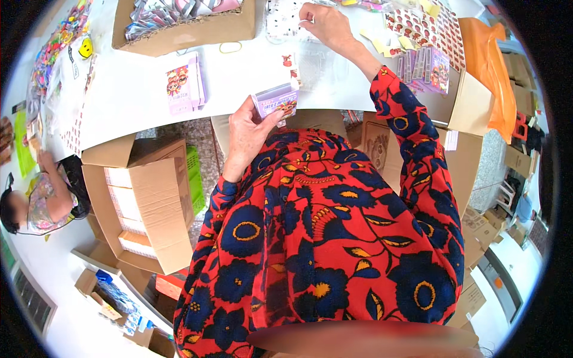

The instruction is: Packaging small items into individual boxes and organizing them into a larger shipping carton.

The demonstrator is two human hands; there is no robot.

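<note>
My left hand [246,136] grips a small purple printed box [276,102] at the table's near edge, thumb on its front; its upper side looks open. My right hand [327,27] is stretched to the far side of the table, over a clear bag of small white pieces with dark spots [283,19]. Its fingers are curled together in a pinch; what they hold, if anything, is too small to make out. Just beyond the box lies a small card with a red figure [287,61]. Flat purple boxes [184,86] are stacked to the left of my left hand.
A carton of packets [179,43] stands at the back left, a rubber band [230,47] beside it. At right are a row of purple boxes [425,67], sticker sheets [439,36] and an orange bag [486,65]. An open carton [158,209] stands below left; another person [45,200] sits far left.
</note>
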